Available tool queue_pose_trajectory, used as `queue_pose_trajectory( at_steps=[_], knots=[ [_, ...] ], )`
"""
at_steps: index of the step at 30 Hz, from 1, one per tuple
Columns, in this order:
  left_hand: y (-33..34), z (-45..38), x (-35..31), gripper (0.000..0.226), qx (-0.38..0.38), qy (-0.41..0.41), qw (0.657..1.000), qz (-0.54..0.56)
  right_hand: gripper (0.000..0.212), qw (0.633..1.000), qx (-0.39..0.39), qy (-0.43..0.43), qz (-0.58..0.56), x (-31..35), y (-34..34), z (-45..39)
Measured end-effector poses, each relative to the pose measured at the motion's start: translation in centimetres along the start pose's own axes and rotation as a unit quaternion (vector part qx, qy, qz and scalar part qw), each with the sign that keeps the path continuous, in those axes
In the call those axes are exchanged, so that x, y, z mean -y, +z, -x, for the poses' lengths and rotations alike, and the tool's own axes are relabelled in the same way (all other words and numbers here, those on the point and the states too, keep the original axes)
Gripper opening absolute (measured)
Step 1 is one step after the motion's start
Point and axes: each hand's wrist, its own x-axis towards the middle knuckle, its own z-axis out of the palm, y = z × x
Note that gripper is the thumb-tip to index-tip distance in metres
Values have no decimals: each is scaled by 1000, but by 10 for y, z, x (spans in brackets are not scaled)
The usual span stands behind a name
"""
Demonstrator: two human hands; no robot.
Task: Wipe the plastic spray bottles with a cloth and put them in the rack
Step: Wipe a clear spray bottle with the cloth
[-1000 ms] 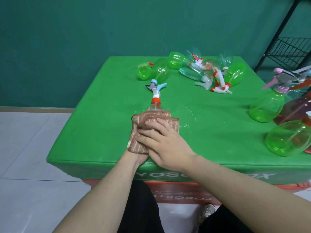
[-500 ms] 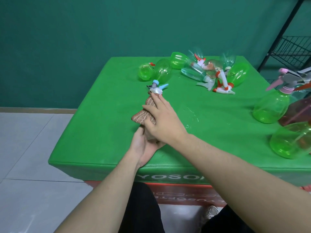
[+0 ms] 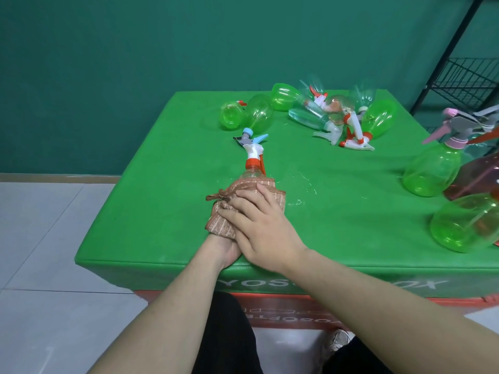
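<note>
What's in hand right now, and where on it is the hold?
The right hand grips the brown cloth wrapped round the clear bottle's body; the left hand holds underneath, mostly hidden.

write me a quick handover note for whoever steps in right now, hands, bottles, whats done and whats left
Right hand: lies over the brown cloth, pressing it round the clear spray bottle.
Left hand: under the right one, mostly hidden; it seems to hold the bottle's base.
That bottle lies on the green table, orange collar and nozzle pointing away.
Unwiped pile of bottles at the far edge; three bottles stand at the right.
Wire rack far right; no bottles visible in it.
Left: finish wiping, rack it, repeat.
</note>
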Motion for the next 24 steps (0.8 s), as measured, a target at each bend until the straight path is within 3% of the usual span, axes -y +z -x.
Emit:
queue_pose_trajectory(
  at_steps=[4, 9, 14, 19, 24],
  knots=[
    [6, 5, -1, 50, 1, 6, 1000, 18, 48, 1000, -3, -23, -2, 6, 2, 8],
    [1, 1, 5, 37, 2, 35, 999, 10, 47, 999, 33, -14, 13, 4, -2, 4],
    [2, 2, 1, 28, 37, 45, 998, -7, 42, 998, 16, 56, -6, 0, -6, -24],
    [9, -1, -2, 46, 90, 37, 994, -55, 47, 987, 60, 150, 9, -9, -16, -52],
    [7, -7, -5, 44, 53, 28, 992, -107, 50, 974, 50, 221, -19, -18, -19, -67]
  ],
)
